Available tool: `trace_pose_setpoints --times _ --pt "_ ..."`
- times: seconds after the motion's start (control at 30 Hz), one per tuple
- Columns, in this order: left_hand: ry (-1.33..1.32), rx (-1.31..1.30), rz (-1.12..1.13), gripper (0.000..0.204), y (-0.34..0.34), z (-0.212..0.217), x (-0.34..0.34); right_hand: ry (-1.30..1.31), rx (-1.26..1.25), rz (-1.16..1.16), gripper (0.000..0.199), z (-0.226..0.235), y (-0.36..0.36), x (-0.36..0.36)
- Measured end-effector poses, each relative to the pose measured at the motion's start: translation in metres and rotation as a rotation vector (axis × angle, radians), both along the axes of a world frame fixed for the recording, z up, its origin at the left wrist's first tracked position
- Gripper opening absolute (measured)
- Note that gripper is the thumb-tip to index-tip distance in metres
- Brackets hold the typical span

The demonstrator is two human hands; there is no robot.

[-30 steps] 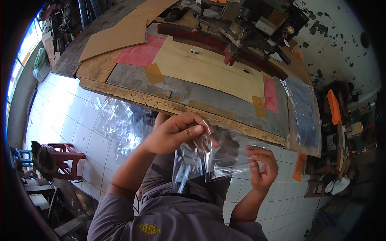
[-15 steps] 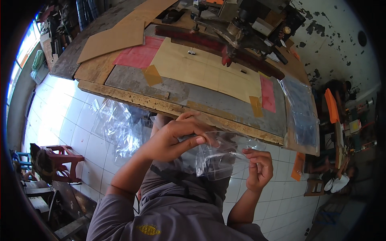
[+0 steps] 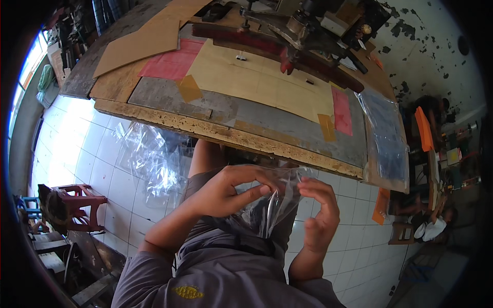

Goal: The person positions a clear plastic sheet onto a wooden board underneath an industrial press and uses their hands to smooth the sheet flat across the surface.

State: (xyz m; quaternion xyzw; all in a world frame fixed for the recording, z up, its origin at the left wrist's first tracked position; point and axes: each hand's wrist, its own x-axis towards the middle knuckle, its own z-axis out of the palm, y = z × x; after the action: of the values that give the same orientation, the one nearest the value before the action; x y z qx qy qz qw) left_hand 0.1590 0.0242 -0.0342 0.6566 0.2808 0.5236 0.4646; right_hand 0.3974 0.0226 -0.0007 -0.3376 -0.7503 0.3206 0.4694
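Note:
Above my lap, in front of the table's wooden edge, I hold a clear plastic sheet or bag [image 3: 275,213]; which of the two, I cannot tell. My left hand [image 3: 231,192] pinches it between thumb and fingers. On the other side my right hand [image 3: 321,208] has its fingers stretched against the plastic's edge, with the thumb apart. The plastic's folds catch the light and its lower end hangs between my hands.
Ahead stands a worktable [image 3: 169,120] with a yellow sheet [image 3: 257,82] taped down under a press with a red bar [image 3: 231,38]. Flat clear plastic [image 3: 385,128] lies at the table's right. Crumpled clear plastic [image 3: 159,167] hangs low left, near a red stool [image 3: 82,205].
My right fingers have gone from a pinch on the plastic to stretched out, with the thumb apart. My left hand has shifted slightly right with the plastic still in it.

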Motion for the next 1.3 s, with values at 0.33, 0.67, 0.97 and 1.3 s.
trace_pose_setpoints --times 0.33,0.67,0.97,1.3 --pt "0.260 0.105 0.106 0.014 -0.006 -0.003 -0.001 -0.153 -0.003 -0.059 0.041 -0.013 -0.001 -0.035" --pt "0.453 0.292 0.182 0.011 -0.002 -0.010 -0.001 -0.229 0.022 -0.064 0.038 -0.014 0.001 -0.034" --pt "0.500 0.290 0.177 0.008 -0.007 -0.004 0.005 -0.162 -0.023 -0.109 0.035 -0.023 -0.006 -0.033" --pt "0.531 0.336 0.179 0.014 -0.012 -0.010 0.013 -0.154 0.041 -0.068 0.032 -0.030 -0.013 -0.023"
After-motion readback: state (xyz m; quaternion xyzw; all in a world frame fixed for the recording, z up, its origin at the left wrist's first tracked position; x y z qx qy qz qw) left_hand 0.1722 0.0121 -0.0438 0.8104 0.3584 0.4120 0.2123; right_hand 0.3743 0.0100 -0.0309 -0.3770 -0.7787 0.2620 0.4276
